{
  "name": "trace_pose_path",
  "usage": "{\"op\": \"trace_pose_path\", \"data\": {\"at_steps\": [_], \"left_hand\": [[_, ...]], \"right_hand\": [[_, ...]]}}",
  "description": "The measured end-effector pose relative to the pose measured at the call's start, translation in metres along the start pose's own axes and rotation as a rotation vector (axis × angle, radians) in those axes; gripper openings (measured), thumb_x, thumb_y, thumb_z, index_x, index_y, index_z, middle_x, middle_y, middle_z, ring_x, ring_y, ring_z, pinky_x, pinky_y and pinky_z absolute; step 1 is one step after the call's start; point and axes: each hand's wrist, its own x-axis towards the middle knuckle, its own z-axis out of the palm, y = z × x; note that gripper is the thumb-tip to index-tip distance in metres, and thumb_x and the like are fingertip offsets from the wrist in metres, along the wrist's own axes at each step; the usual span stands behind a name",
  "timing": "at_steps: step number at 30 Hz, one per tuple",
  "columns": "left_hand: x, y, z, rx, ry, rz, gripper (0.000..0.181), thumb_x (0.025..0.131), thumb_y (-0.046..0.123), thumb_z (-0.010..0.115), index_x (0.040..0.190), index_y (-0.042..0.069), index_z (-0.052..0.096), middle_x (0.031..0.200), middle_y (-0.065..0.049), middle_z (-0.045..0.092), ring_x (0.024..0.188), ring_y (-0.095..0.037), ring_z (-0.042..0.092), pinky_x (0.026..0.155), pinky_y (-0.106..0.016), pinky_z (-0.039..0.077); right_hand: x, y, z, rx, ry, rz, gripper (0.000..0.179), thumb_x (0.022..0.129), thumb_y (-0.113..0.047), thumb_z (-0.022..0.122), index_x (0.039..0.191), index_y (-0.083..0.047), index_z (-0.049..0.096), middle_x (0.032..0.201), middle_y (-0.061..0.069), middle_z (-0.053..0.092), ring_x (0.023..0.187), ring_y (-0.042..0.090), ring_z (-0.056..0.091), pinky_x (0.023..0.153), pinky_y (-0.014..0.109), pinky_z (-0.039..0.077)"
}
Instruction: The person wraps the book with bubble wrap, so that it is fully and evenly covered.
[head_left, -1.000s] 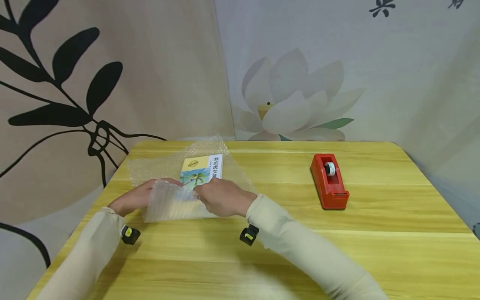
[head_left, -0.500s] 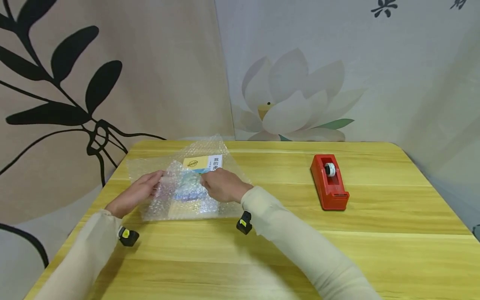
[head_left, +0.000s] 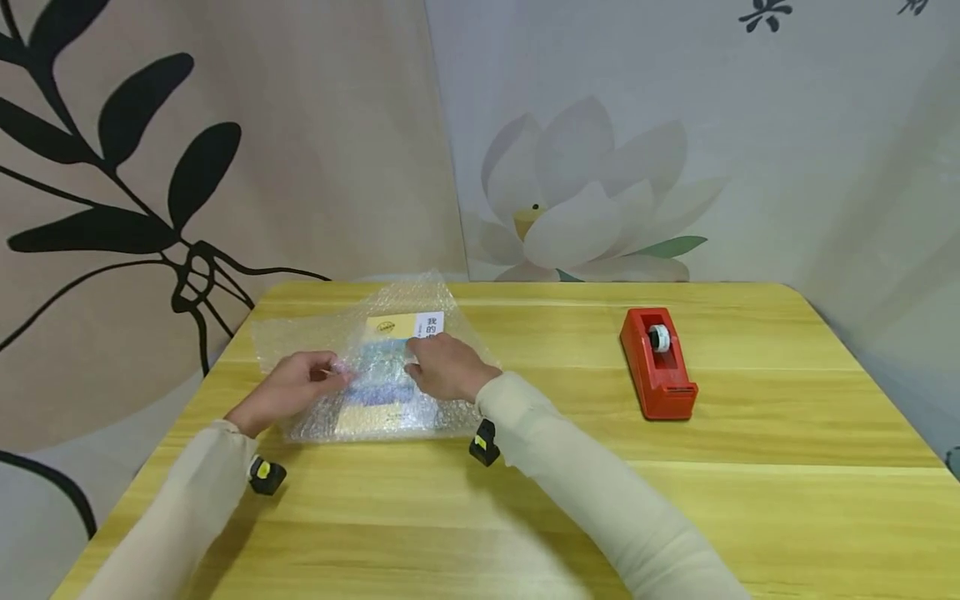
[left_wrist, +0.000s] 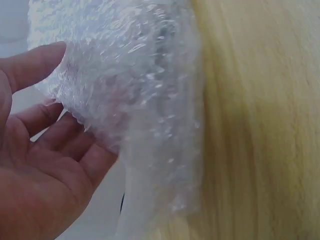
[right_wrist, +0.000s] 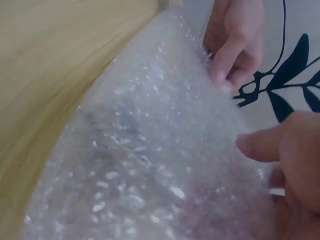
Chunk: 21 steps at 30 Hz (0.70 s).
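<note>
A wooden counter (head_left: 420, 533) carried bubble wrap (head_left: 318, 421), which lay under a book (head_left: 392, 327) and was folded over its lower part, leaving the top uncovered. The left hand (head_left: 291, 388) and right hand (head_left: 447, 367) each pinched the bubble wrap's edge, perhaps to stretch it evenly.

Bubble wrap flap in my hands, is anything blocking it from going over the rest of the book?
No visible obstacle: no object lies on the uncovered top of the book. The left hand and right hand hold the flap, and the red tape dispenser stands off to the right.
</note>
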Motion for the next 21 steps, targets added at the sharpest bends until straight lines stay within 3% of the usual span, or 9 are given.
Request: {"op": "trace_pose_path", "data": {"at_steps": [2,4,7,10,13,17,21], "left_hand": [[0.0,0.002,0.002,0.033,0.018,-0.001,0.034,0.099,0.04,0.061,0.09,0.007,0.062,0.101,-0.009,0.07,0.098,-0.021,0.066,0.079,-0.032,0.053],[0.001,0.004,0.003,0.051,0.031,-0.001,0.03,0.099,0.035,0.063,0.089,0.007,0.063,0.099,-0.008,0.071,0.096,-0.021,0.066,0.077,-0.032,0.053],[0.003,0.006,0.005,0.093,0.061,0.024,0.024,0.098,0.03,0.064,0.088,0.008,0.064,0.094,-0.007,0.072,0.096,-0.021,0.067,0.078,-0.032,0.054],[0.006,0.005,0.009,0.125,0.1,0.027,0.022,0.097,0.029,0.067,0.088,0.009,0.067,0.094,-0.007,0.073,0.095,-0.022,0.069,0.079,-0.034,0.056],[0.006,0.005,0.012,0.14,0.134,-0.012,0.024,0.094,0.031,0.07,0.088,0.008,0.067,0.094,-0.009,0.073,0.094,-0.023,0.069,0.076,-0.033,0.055],[0.007,0.004,0.015,0.159,0.159,-0.066,0.026,0.092,0.033,0.072,0.089,0.007,0.068,0.091,-0.009,0.072,0.087,-0.021,0.067,0.07,-0.029,0.05],[0.009,0.005,0.016,0.161,0.166,-0.082,0.027,0.091,0.035,0.073,0.088,0.008,0.068,0.089,-0.008,0.072,0.083,-0.019,0.064,0.068,-0.028,0.048]], "right_hand": [[-0.003,-0.004,0.0,-0.035,0.031,0.013,0.044,0.103,-0.028,0.055,0.142,-0.007,0.051,0.123,0.009,0.07,0.104,0.021,0.069,0.079,0.029,0.056],[-0.007,-0.008,0.001,-0.068,0.053,0.017,0.056,0.101,-0.03,0.059,0.15,-0.008,0.042,0.133,0.011,0.065,0.116,0.024,0.066,0.086,0.034,0.059],[-0.013,-0.016,0.002,-0.141,0.093,0.01,0.065,0.097,-0.03,0.065,0.154,-0.012,0.037,0.149,0.013,0.053,0.136,0.029,0.054,0.099,0.039,0.056],[-0.021,-0.024,0.005,-0.247,0.138,-0.021,0.067,0.094,-0.028,0.069,0.152,-0.013,0.039,0.153,0.017,0.048,0.142,0.034,0.047,0.109,0.042,0.049],[-0.029,-0.031,0.013,-0.314,0.153,-0.048,0.068,0.091,-0.025,0.072,0.15,-0.013,0.041,0.153,0.018,0.047,0.141,0.035,0.048,0.109,0.04,0.05],[-0.036,-0.038,0.022,-0.334,0.088,-0.064,0.067,0.09,-0.027,0.074,0.15,-0.015,0.044,0.156,0.016,0.044,0.14,0.029,0.05,0.098,0.033,0.057],[-0.036,-0.038,0.031,-0.356,0.035,-0.065,0.062,0.092,-0.032,0.072,0.147,-0.017,0.048,0.157,0.014,0.044,0.142,0.027,0.049,0.096,0.031,0.057]]}}
